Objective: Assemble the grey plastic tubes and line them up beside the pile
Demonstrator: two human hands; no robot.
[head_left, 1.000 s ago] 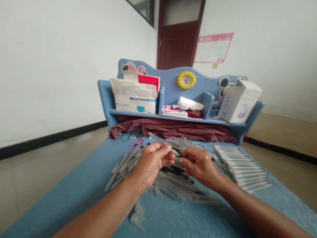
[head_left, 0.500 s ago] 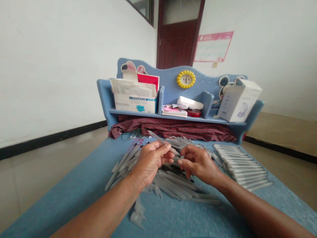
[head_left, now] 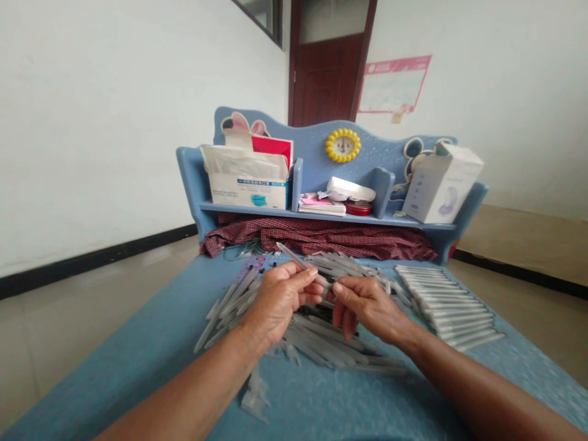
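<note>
My left hand is closed around a translucent pen barrel, whose narrow tip points up and to the left. At the barrel's rear end, the thumb and fingers of my right hand are pinched together; whether they grip the barrel itself or a small part at its end is hidden. Beneath both hands spreads a loose pile of pen barrels, with dark pieces among them. Small clear plastic pieces lie near my left forearm. To the right is a neat row of pens laid side by side.
A blue desk carries everything, with a raised shelf along its back. On the shelf stand a mask box, a yellow flower-shaped clock and a white box. Checked cloth lies bunched below it.
My right hand has moved slightly left, and its fingertips have closed at the rear end of the pen barrel. The left hand keeps its hold almost unmoved.
</note>
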